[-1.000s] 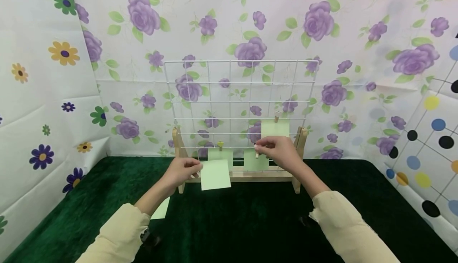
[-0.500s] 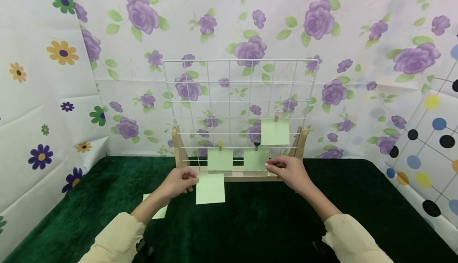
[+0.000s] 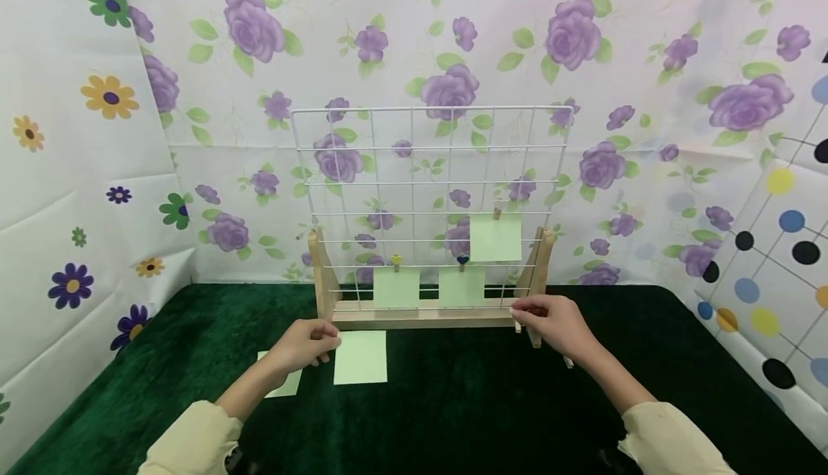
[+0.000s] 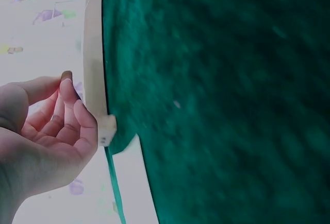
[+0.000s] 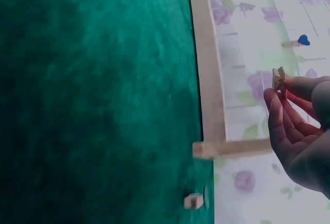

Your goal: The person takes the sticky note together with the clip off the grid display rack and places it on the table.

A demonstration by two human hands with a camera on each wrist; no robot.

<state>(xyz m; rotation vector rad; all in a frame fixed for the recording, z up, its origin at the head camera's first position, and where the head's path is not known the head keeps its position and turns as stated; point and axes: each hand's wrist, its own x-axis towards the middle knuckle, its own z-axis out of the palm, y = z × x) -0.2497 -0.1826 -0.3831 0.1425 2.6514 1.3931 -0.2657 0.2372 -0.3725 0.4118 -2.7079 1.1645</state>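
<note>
In the head view, my left hand (image 3: pixel 300 351) pinches a pale green paper note (image 3: pixel 360 357) by its left edge, in front of the rack's wooden base. My right hand (image 3: pixel 558 325) holds a small wooden clothespin (image 5: pixel 278 78) between thumb and fingertips, near the rack's right foot. Three similar notes hang on the white wire grid (image 3: pixel 430 148): a lower left note (image 3: pixel 396 289) under a yellow-topped clothespin (image 3: pixel 396 262), a lower middle note (image 3: pixel 461 288) under a dark blue heart clothespin (image 3: pixel 462 263), and a higher right note (image 3: pixel 495 238) under a pale-topped clothespin (image 3: pixel 497 209).
Another pale green note (image 3: pixel 283 385) lies on the dark green cloth (image 3: pixel 440 403), partly behind my left forearm. A loose clothespin (image 5: pixel 194 201) rests on the cloth beyond the rack's wooden foot (image 5: pixel 205 150). Behind the rack hangs a flowered curtain (image 3: pixel 388 29).
My right hand has left the blue heart clothespin on the lower middle note and moved right and down, where it now holds another clothespin. My left hand has drawn its note left and down.
</note>
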